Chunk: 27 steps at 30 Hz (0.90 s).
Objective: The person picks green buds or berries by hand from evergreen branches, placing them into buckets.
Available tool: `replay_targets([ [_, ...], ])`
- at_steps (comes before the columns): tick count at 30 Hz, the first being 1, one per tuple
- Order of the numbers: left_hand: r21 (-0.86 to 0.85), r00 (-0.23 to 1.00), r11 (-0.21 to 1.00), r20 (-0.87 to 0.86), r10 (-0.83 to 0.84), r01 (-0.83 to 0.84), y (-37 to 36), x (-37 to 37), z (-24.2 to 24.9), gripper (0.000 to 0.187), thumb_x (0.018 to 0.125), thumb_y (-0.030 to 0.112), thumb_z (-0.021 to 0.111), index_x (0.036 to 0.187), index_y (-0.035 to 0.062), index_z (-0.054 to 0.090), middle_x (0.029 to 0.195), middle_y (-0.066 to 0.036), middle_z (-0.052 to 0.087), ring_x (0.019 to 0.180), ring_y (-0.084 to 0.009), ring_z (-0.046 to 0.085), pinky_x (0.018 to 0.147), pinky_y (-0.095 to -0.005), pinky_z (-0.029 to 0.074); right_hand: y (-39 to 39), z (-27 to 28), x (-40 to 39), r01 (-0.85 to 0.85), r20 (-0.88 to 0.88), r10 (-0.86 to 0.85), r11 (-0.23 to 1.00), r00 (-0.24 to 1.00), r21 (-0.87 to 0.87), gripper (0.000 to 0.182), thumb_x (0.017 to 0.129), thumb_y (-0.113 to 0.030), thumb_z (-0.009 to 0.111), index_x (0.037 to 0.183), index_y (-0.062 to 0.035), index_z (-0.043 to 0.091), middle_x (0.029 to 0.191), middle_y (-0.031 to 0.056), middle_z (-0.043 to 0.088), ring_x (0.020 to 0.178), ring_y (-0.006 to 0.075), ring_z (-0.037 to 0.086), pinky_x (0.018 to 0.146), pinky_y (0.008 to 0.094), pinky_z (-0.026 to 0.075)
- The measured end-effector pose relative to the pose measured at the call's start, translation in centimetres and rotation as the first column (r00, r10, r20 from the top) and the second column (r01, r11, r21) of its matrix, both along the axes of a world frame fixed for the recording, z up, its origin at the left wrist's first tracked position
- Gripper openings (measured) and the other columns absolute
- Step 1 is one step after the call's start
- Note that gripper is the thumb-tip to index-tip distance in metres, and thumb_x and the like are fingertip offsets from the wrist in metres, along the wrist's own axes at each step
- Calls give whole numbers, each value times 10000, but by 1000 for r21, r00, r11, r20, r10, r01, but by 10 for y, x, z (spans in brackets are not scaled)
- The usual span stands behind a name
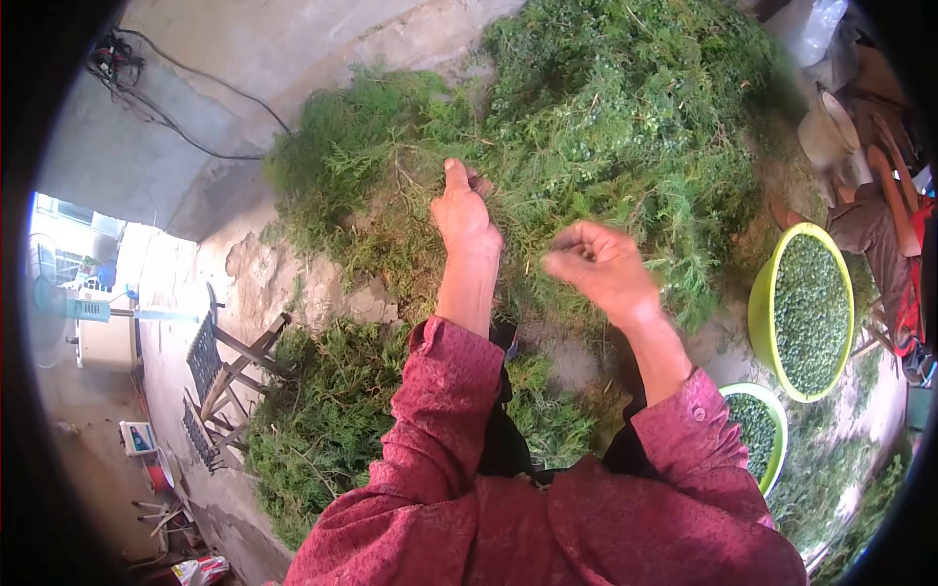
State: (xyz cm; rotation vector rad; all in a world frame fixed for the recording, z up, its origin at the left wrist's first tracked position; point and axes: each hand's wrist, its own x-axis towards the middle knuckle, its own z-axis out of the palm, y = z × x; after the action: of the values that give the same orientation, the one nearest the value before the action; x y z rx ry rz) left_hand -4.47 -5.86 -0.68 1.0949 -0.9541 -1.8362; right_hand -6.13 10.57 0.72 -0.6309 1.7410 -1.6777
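My left hand [463,207] is closed round a green sprig [415,161] at the edge of a large heap of leafy branches [625,107]. The thumb points up and the fingers curl away from view. To its right, my right hand [604,266] hangs above the branches with its fingers curled together; whether anything small is between the fingertips is too blurred to tell. More cut greenery [322,420] lies on the floor below and left of my left arm.
A large green basin [755,317] of small green berries stands at the right, with a smaller basin [782,444] of berries below it. Another person's legs [894,186] show at the far right. A wooden folding chair [234,371] and a fan [83,310] are at the left.
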Motion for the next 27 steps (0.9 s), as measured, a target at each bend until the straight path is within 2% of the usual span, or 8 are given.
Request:
replay_targets([
  [3, -21, 1000, 999, 14, -27, 27, 4, 1, 2, 333, 848, 343, 527, 759, 22, 544, 702, -53, 509, 660, -156, 454, 648, -304, 368, 0, 8, 14, -12, -79, 25, 987, 997, 159, 379, 693, -198, 712, 969, 18, 568, 856, 104, 629, 776, 118, 597, 677, 250, 482],
  [6, -43, 995, 994, 8, -96, 96, 4, 4, -8, 478, 841, 376, 516, 1090, -32, 526, 1144, -144, 521, 878, -203, 489, 807, -359, 394, -3, -8, 14, 26, -371, 97, 950, 924, 312, 553, 700, -363, 660, 1079, 18, 532, 1024, 202, 581, 965, 280, 573, 841, 312, 443],
  [7, -88, 995, 996, -97, -1, -8, 7, -4, -6, 356, 847, 363, 524, 836, 9, 558, 817, -79, 537, 800, -178, 514, 751, -335, 431, -2, -10, 14, 4, -298, 68, 972, 952, 236, 535, 719, -380, 624, 1081, 5, 541, 990, 195, 591, 920, 282, 587, 821, 310, 449],
  [11, -23, 992, 992, -12, -123, 123, 9, 5, 4, 336, 804, 367, 589, 801, 33, 556, 795, -51, 537, 727, -162, 483, 678, -311, 403, 1, -7, 5, 119, -350, -65, 984, 934, 135, 412, 749, -280, 604, 1050, -1, 556, 834, 157, 618, 714, 233, 608, 688, 302, 473],
  [17, 30, 772, 788, -225, -595, 615, 22, 22, 15, 406, 695, 275, 727, 1001, 80, 545, 903, -29, 566, 787, -142, 512, 698, -286, 412, 17, -7, -15, 277, 561, -156, 951, 813, -136, 183, 785, -145, 609, 848, 10, 537, 607, 6, 505, 451, 77, 398, 395, 239, 315],
  [20, -211, 529, 578, -247, -812, 788, 21, 24, 25, 451, 662, 231, 747, 1023, 52, 546, 949, -44, 563, 800, -122, 506, 683, -223, 409, 24, 2, -20, 282, 662, -96, 942, 743, -180, 95, 799, -103, 591, 787, -50, 512, 550, -34, 400, 403, 50, 299, 354, 225, 208],
  [23, -124, 337, 344, -73, -939, 931, 15, 34, 34, 459, 681, 239, 730, 1042, 38, 528, 931, -64, 561, 815, -134, 506, 669, -215, 416, 34, 6, -26, 243, 740, 11, 941, 673, -235, 94, 802, -104, 589, 768, -67, 509, 541, -38, 376, 388, 56, 272, 351, 226, 196],
  [27, -344, 250, 292, -163, -954, 892, 29, 45, 43, 389, 753, 267, 662, 1023, 37, 504, 892, -85, 550, 810, -148, 502, 643, -249, 429, 38, 2, -28, 189, 756, 113, 935, 645, -301, 116, 809, -144, 587, 762, -70, 513, 539, -39, 379, 380, 57, 267, 352, 223, 198],
])
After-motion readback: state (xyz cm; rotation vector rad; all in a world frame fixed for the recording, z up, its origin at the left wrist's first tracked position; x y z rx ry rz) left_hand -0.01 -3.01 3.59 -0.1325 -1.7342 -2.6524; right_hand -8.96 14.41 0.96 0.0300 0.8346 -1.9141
